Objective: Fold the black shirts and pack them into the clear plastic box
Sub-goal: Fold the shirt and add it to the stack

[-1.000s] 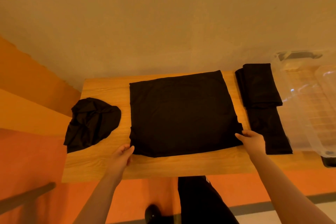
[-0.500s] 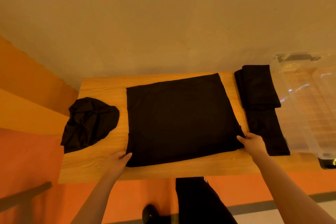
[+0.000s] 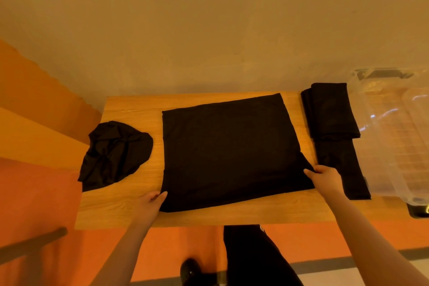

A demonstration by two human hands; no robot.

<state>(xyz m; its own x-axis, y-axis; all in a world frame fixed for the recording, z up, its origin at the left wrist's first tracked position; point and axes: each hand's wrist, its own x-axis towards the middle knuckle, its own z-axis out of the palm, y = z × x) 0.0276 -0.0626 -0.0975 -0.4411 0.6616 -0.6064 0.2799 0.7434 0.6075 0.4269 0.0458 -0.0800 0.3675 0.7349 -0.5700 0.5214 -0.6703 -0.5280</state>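
The half-folded shirt (image 3: 229, 153), flat at the middle of the surface (image 3: 130, 109), is pinched at its near corners by the left hand (image 3: 148, 204) and right hand (image 3: 325, 179), seemingly so the next fold stays square.

Light: dim, warm orange cast over everything.
Glare: white highlights on the clear plastic box (image 3: 392, 137).
Detail: the black shirt (image 3: 232, 153) reads as a flat dark patch, folds barely visible.
Distortion: wide-angle bending towards the edges.
Sharpness: soft overall, slightly grainy.
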